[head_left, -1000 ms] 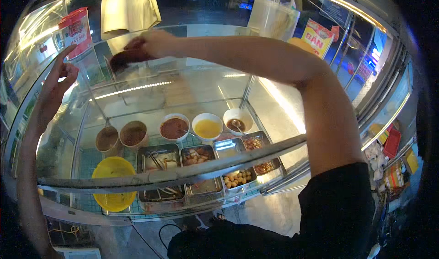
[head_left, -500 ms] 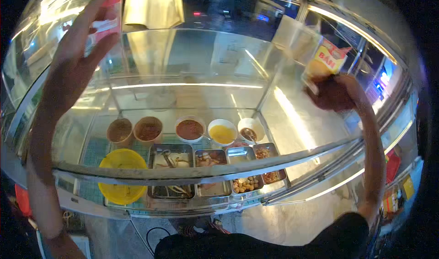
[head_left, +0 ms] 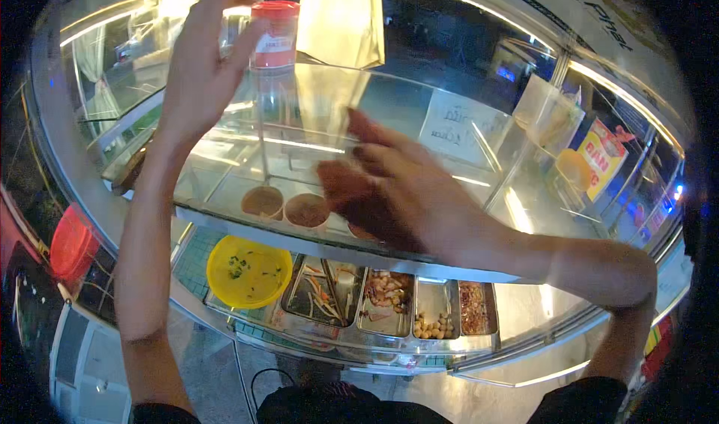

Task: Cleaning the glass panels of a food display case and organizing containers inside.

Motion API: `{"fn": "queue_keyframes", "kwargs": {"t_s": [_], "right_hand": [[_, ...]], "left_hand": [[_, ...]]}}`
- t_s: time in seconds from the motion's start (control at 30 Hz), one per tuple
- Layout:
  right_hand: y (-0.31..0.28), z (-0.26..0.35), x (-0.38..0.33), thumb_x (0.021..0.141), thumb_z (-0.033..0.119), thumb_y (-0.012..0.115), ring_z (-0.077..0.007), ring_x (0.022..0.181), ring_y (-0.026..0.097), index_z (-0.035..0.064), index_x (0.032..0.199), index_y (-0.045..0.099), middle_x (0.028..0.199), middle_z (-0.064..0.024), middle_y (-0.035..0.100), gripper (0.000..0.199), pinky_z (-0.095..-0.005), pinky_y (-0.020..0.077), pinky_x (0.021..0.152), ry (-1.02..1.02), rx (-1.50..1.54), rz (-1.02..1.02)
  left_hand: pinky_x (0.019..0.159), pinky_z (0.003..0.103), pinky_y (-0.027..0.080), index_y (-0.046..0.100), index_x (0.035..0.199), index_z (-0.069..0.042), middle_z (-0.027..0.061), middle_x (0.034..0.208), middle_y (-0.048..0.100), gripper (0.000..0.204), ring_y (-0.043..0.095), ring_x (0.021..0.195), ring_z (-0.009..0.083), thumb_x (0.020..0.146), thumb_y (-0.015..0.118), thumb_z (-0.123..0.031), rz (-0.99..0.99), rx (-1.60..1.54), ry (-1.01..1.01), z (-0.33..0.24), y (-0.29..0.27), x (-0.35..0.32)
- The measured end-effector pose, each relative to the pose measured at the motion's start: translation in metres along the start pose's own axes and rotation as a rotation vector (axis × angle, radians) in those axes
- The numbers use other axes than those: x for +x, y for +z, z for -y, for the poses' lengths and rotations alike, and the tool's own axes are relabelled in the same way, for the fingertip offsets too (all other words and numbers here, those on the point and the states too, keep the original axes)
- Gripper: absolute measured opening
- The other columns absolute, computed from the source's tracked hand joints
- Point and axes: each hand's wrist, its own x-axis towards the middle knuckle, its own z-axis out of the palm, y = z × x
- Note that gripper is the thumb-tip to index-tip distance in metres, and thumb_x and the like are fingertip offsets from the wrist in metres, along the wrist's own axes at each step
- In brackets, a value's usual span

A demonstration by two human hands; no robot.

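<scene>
Cloth (head_left: 352, 199), dark red-brown and blurred, is lying under the right hand (head_left: 419, 199) on the glass top (head_left: 449, 147) of a food display case, near the picture's centre; the hand is pressing it flat with fingers spread, not clenched. At ten o'clock from it, the left hand (head_left: 196, 72) is reaching up with fingers released, fingertips touching a red-capped clear jar (head_left: 272, 42) standing on the glass. Below the glass, at six o'clock, are sitting round sauce bowls (head_left: 305, 210), a yellow bowl (head_left: 249, 272) and metal trays (head_left: 386, 300) of food.
</scene>
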Motion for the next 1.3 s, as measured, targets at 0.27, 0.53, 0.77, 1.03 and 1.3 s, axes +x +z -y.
{"fn": "queue_keyframes", "kwargs": {"t_s": [0.27, 0.53, 0.77, 1.03, 1.3], "right_hand": [[-0.001, -0.050, 0.114, 0.076, 0.023, 0.068, -0.0121, 0.056, 0.053, 0.0045, 0.086, 0.069, 0.070, -0.0055, 0.064, 0.021, -0.0301, 0.0458, 0.053, 0.062, 1.031, 0.151], [-0.118, -0.394, 0.029, 0.090, 0.012, 0.038, -0.0160, 0.064, 0.059, 0.0022, 0.087, 0.061, 0.076, -0.0089, 0.061, 0.025, -0.0311, 0.0473, 0.058, 0.451, 0.011, -0.153], [-0.026, -0.388, 0.056, 0.086, 0.017, 0.042, -0.0193, 0.078, 0.058, 0.0009, 0.098, 0.059, 0.089, -0.0103, 0.061, 0.026, -0.0338, 0.0459, 0.070, 0.442, 0.065, -0.074], [0.086, -0.314, 0.200, 0.083, 0.022, 0.046, -0.0231, 0.095, 0.057, -0.0005, 0.111, 0.057, 0.103, -0.0118, 0.062, 0.038, -0.0368, 0.0443, 0.083, 0.447, 0.117, 0.053], [0.074, -0.270, 0.235, 0.079, 0.014, 0.055, -0.0180, 0.086, 0.060, 0.0020, 0.100, 0.065, 0.092, -0.0110, 0.065, 0.027, -0.0322, 0.0471, 0.076, 0.390, 0.420, 0.003]], "left_hand": [[0.089, 0.036, 0.041, 0.045, 0.131, -0.013, 0.0113, 0.110, 0.056, 0.040, 0.053, 0.102, 0.0195, 0.093, 0.047, -0.025, -0.095, -0.018, -0.389, -0.011, -0.049, -0.072], [0.085, 0.033, 0.044, 0.052, 0.124, -0.010, 0.0139, 0.119, 0.050, 0.034, 0.054, 0.104, 0.0224, 0.094, 0.044, -0.025, -0.036, 0.118, -0.363, 0.043, -0.067, -0.096], [0.092, 0.037, 0.039, 0.058, 0.116, -0.007, 0.0140, 0.118, 0.051, 0.031, 0.047, 0.113, 0.0264, 0.091, 0.048, -0.023, -0.026, 0.217, -0.318, 0.039, -0.073, -0.101], [0.091, 0.037, 0.038, 0.060, 0.112, -0.008, 0.0119, 0.112, 0.053, 0.033, 0.052, 0.104, 0.0265, 0.090, 0.047, -0.028, 0.089, 0.238, -0.292, 0.043, -0.066, -0.094], [0.099, 0.038, 0.035, 0.047, 0.126, -0.005, 0.0151, 0.122, 0.047, 0.041, 0.047, 0.115, 0.0280, 0.087, 0.052, -0.015, 0.298, -0.004, -0.428, 0.054, -0.089, -0.078]]}}
